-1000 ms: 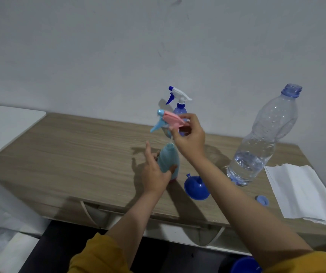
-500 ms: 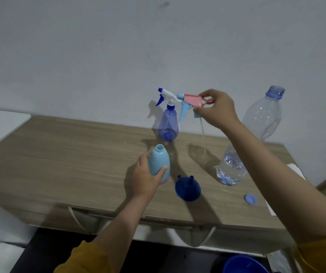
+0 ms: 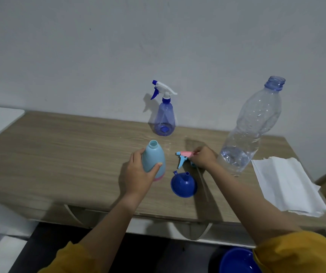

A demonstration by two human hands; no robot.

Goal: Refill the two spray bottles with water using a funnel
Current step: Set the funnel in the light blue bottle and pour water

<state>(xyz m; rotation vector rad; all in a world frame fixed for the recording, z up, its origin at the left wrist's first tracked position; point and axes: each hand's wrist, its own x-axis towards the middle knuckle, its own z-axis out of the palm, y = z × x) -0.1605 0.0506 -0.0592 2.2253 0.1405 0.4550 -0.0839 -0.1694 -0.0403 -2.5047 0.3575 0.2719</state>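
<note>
**Light blue bottle open, its trigger head at the table**

The light blue spray bottle (image 3: 153,158) stands upright on the wooden table (image 3: 59,154), its neck uncapped. The left hand (image 3: 138,174) wraps its lower body, thumb across the front, fingers behind. Just to its right, the right hand (image 3: 202,157) pinches the pink and blue trigger head (image 3: 184,157) between narrowed fingertips, low at the tabletop; the clear dip tube (image 3: 202,182) trails toward the near edge. Whether the head rests on the wood cannot be told.

In front of the trigger head a dark blue funnel (image 3: 183,184) lies mouth down, spout up. Behind, near the wall, the translucent blue spray bottle (image 3: 165,119) stands with its white trigger head screwed on. To the right a large clear water bottle (image 3: 252,127), uncapped and holding water in its lower part, stands beside a folded white paper towel (image 3: 284,186). A blue basin (image 3: 237,261) shows below the table edge.
</note>
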